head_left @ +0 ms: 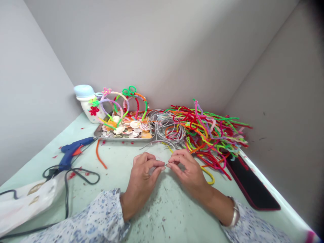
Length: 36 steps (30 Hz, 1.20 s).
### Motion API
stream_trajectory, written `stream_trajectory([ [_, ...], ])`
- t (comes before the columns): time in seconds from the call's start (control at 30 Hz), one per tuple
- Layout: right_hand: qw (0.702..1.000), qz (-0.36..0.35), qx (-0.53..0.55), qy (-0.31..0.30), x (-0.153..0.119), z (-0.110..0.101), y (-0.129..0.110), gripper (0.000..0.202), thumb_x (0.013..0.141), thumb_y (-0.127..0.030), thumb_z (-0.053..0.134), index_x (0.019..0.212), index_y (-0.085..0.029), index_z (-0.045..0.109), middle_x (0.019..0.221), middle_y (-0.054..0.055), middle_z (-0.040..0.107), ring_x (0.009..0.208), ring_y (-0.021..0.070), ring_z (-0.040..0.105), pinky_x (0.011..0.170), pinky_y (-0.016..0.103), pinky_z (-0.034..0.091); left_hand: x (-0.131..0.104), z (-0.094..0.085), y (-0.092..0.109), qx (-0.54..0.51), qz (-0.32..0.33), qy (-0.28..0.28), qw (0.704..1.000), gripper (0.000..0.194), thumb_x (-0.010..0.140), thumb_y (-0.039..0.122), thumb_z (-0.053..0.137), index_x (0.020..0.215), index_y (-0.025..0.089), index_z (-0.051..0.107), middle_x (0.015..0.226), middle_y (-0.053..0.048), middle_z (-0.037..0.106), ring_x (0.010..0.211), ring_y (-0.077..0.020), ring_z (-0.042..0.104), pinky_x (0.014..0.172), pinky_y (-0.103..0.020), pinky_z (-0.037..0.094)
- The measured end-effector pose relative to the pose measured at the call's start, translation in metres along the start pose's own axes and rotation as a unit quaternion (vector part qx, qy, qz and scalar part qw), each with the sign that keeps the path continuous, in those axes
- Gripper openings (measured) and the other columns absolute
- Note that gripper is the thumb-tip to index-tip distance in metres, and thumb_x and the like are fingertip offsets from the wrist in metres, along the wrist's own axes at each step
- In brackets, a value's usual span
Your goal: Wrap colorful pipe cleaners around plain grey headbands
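My left hand (144,172) and my right hand (187,172) meet above the middle of the table. Thumb and forefinger of each are pinched together on a short, thin dark strand (166,164); only a little of it shows between the fingertips, too small to tell its kind. Just beyond the hands lies a loose coil of grey wire (172,130). Right of the coil is a tangled heap of coloured pipe cleaners (207,131), with a yellow one (210,179) curving out near my right wrist.
A metal tray (121,139) holds seashells (135,125) and pipe-cleaner hoops (138,101). At left are a blue glue gun (68,157) with a black cord (66,199), a white bottle (88,108) and a white bag (32,202). A black flat object (253,185) lies at right.
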State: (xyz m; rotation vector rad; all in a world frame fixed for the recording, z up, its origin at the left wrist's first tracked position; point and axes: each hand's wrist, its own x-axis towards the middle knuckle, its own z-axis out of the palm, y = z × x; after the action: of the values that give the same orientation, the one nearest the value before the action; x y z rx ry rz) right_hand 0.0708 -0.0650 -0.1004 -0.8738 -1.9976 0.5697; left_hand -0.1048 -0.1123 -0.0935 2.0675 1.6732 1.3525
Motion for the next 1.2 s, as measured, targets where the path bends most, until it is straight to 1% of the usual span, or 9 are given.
stream_trajectory([
  [0.17, 1.000, -0.002, -0.007, -0.004, -0.0001, -0.0004, -0.0014, 0.004, 0.088, -0.020, 0.059, 0.089, -0.022, 0.063, 0.097, 0.004, 0.055, 0.091, 0.0178, 0.057, 0.079, 0.031, 0.049, 0.0003, -0.0008, -0.0002, -0.001, 0.005, -0.018, 1.000, 0.008, 0.081, 0.018, 0.067, 0.086, 0.024, 0.069, 0.084, -0.001, 0.062, 0.090, -0.0197, 0.057, 0.084, -0.036, 0.042],
  [0.37, 1.000, 0.000, -0.008, 0.007, 0.0001, 0.0001, 0.0000, 0.005, 0.088, -0.020, 0.059, 0.090, -0.022, 0.063, 0.097, 0.005, 0.056, 0.091, 0.0186, 0.057, 0.080, 0.032, 0.049, 0.0012, -0.0016, 0.0023, -0.010, 0.003, -0.003, 1.000, 0.013, 0.080, 0.018, 0.068, 0.092, 0.023, 0.067, 0.088, -0.002, 0.062, 0.089, -0.0186, 0.056, 0.082, -0.034, 0.044],
  [0.57, 1.000, -0.007, -0.012, 0.016, -0.0008, -0.0003, 0.0006, 0.005, 0.088, -0.021, 0.060, 0.091, -0.023, 0.063, 0.097, 0.005, 0.056, 0.091, 0.0186, 0.058, 0.080, 0.033, 0.050, 0.0006, -0.0014, 0.0023, -0.013, 0.002, 0.001, 1.000, 0.006, 0.081, 0.021, 0.068, 0.086, 0.022, 0.066, 0.087, -0.003, 0.061, 0.090, -0.0192, 0.056, 0.082, -0.034, 0.044],
  [0.77, 0.999, -0.015, -0.020, 0.023, -0.0013, -0.0002, 0.0003, 0.006, 0.088, -0.021, 0.059, 0.091, -0.023, 0.063, 0.098, 0.005, 0.056, 0.090, 0.0189, 0.059, 0.080, 0.034, 0.050, 0.0013, -0.0026, 0.0033, -0.007, 0.000, -0.021, 1.000, 0.003, 0.084, 0.023, 0.064, 0.086, 0.022, 0.065, 0.085, -0.002, 0.061, 0.089, -0.0195, 0.056, 0.083, -0.035, 0.042],
  [0.97, 0.998, -0.047, -0.026, 0.039, -0.0008, -0.0007, -0.0024, 0.006, 0.087, -0.019, 0.060, 0.090, -0.022, 0.063, 0.095, 0.004, 0.055, 0.090, 0.0180, 0.058, 0.080, 0.033, 0.049, 0.0008, -0.0034, 0.0064, -0.017, -0.015, -0.047, 0.999, 0.005, 0.087, 0.023, 0.059, 0.088, 0.022, 0.063, 0.088, -0.002, 0.060, 0.091, -0.0194, 0.054, 0.083, -0.035, 0.041],
  [1.2, 0.997, -0.048, -0.030, 0.052, -0.0015, -0.0019, -0.0030, 0.008, 0.087, -0.019, 0.060, 0.092, -0.024, 0.064, 0.097, 0.005, 0.056, 0.091, 0.0191, 0.059, 0.081, 0.035, 0.051, 0.0004, -0.0034, 0.0071, -0.019, -0.018, -0.047, 0.999, 0.006, 0.086, 0.024, 0.059, 0.090, 0.023, 0.064, 0.089, -0.003, 0.061, 0.092, -0.0205, 0.055, 0.083, -0.035, 0.041],
])
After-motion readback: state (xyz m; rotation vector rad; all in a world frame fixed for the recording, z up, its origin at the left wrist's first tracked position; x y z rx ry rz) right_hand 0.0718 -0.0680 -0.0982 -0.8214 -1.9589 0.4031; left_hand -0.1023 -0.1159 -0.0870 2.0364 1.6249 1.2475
